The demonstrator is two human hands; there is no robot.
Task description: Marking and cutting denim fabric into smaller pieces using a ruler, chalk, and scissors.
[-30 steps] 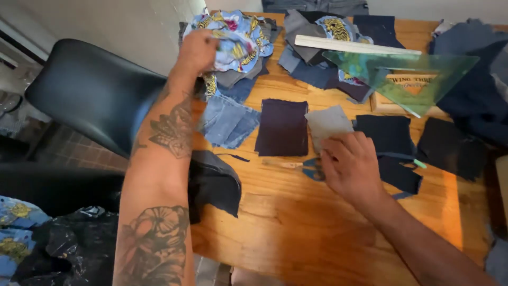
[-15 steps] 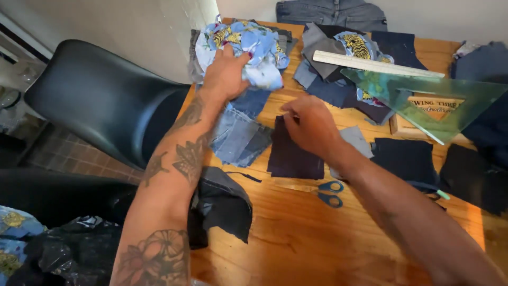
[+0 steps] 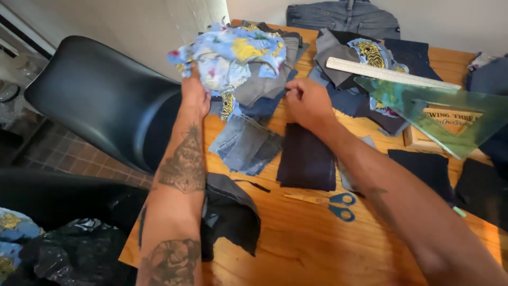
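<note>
- My left hand [image 3: 194,94] clenched on the floral fabric [image 3: 230,53], holding it up off the scrap pile [image 3: 259,100] at the table's [image 3: 317,249] far left.
- My right hand [image 3: 308,103] at the pile's right edge, fingers pinching in; can't tell whether they've caught a piece.
- Pile lies between both hands, just beyond them; the two are equally near.
- Scissors [image 3: 330,202] lie nearer me, untouched.

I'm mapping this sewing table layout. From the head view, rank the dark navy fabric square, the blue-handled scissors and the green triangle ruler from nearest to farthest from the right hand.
From the right hand:
1. Dark navy fabric square, just below it.
2. Blue-handled scissors, lower, on the bare table.
3. Green triangle ruler, far off to the right.
</note>
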